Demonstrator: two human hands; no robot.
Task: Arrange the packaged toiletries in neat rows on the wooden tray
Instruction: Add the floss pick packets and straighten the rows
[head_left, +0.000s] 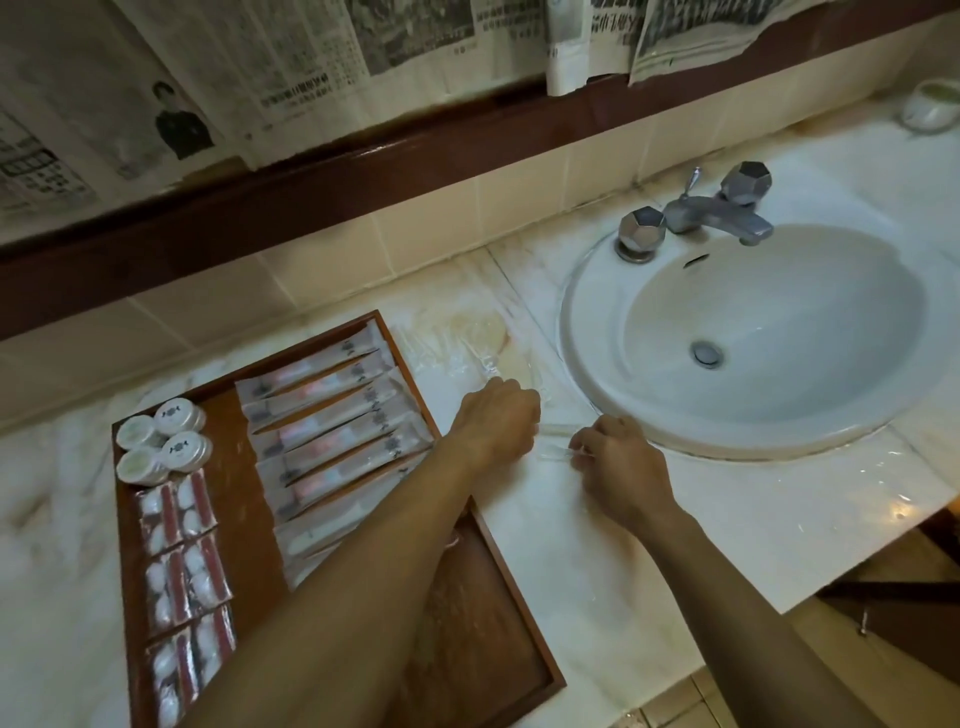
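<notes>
Clear-wrapped toiletry packets (332, 431) in rows

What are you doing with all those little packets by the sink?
A person is tidying wrapped toiletries onto a brown wooden tray on the marble counter. Long white toothbrush packets, small round white soaps and red-striped cotton packets already lie in rows. Both hands are off the tray, beside the white sink: the left hand and right hand are handling thin clear-wrapped items on the counter.

Clear packets (457, 348) — blurred, contents unreadable
</notes>
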